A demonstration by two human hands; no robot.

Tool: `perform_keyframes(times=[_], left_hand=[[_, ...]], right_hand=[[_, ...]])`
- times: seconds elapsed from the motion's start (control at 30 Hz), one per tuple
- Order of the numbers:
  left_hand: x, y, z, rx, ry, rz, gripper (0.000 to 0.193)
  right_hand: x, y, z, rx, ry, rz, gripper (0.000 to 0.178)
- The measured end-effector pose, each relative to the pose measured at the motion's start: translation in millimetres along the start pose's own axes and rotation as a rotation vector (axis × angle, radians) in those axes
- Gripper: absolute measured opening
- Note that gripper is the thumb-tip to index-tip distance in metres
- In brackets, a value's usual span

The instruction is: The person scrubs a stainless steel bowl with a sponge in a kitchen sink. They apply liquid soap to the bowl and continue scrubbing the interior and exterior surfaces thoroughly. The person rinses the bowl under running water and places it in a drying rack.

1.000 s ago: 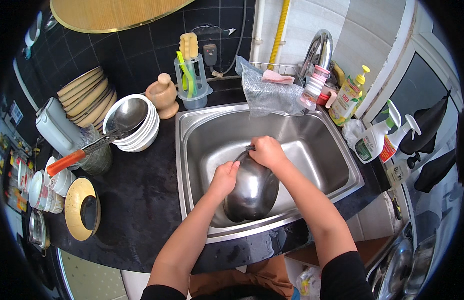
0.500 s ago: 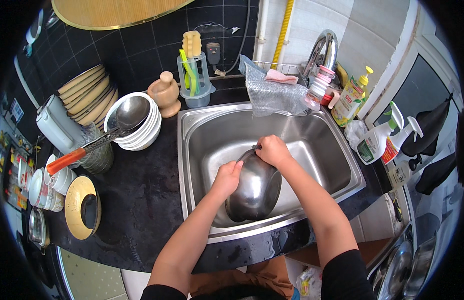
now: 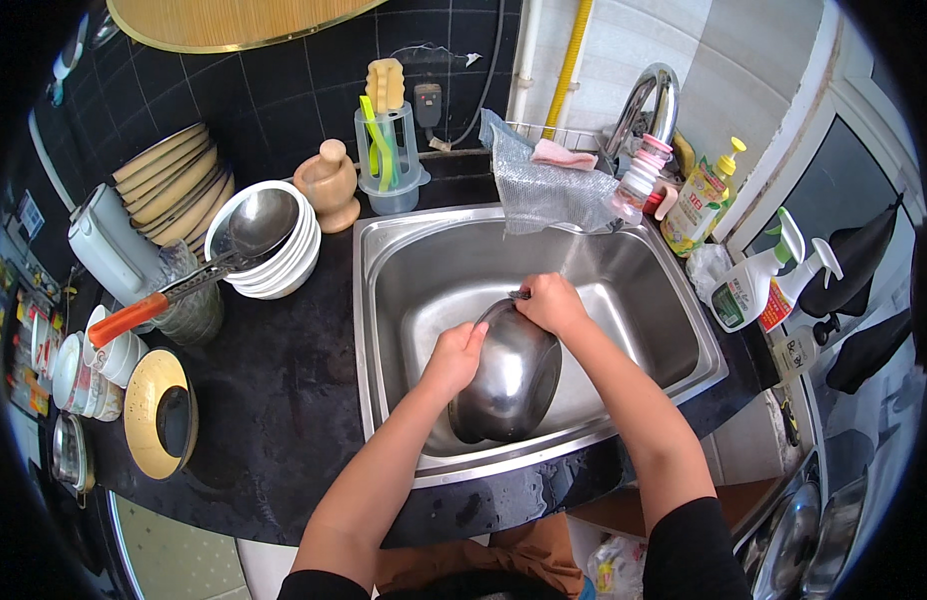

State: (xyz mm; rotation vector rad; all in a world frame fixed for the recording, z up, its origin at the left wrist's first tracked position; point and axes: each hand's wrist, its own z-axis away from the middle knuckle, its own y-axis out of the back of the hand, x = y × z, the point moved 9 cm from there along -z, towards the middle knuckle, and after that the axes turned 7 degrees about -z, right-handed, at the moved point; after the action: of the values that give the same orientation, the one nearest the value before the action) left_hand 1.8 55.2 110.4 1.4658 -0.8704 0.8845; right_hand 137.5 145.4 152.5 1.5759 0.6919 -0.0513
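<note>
A shiny stainless steel bowl (image 3: 509,385) stands tilted on its side in the sink (image 3: 389,305), its rounded outside toward me. My left hand (image 3: 456,358) grips its left rim, thumb on the outer side and fingers behind the edge, out of sight. At the top of the rim, my right hand (image 3: 549,302) is closed round a small dark grey wad (image 3: 521,295) pressed to the bowl's edge. Most of that wad is hidden by the fingers.
A faucet (image 3: 664,95) with a pink-and-white nozzle (image 3: 639,180) rises behind the sink. Soap and spray bottles (image 3: 749,290) line the right side. On the left counter stand stacked white bowls (image 3: 294,270) with a ladle (image 3: 264,225), a wooden mortar (image 3: 329,190) and a yellow bowl (image 3: 149,410).
My right hand has shifted slightly to the right along the bowl's rim with the grey wad. The left hand and the bowl keep nearly the same place.
</note>
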Motion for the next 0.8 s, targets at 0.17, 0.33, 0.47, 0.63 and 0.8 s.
perform_keyframes(times=[0.17, 0.33, 0.47, 0.63, 0.8], left_hand=[[-1.0, 3.6, 4.6, 0.006, 0.054, 0.038, 0.038], [3.9, -6.2, 1.0, -0.067, 0.039, 0.028, 0.038], [7.1, -3.6, 1.7, -0.066, 0.004, 0.015, 0.038], [-5.0, -11.7, -0.9, -0.128, 0.011, 0.072, 0.036], [0.8, -19.6, 0.2, -0.199, 0.033, 0.095, 0.035]], right_hand=[[-30.7, 5.3, 4.8, 0.003, 0.043, -0.051, 0.019], [41.4, -8.7, 2.7, -0.029, -0.216, 0.039, 0.019], [-9.6, -1.6, 11.7, 0.015, 0.293, -0.038, 0.016], [-26.1, 15.2, 20.8, -0.068, 0.282, -0.067, 0.019], [100.5, 13.6, 26.0, 0.055, -0.232, -0.399, 0.022]])
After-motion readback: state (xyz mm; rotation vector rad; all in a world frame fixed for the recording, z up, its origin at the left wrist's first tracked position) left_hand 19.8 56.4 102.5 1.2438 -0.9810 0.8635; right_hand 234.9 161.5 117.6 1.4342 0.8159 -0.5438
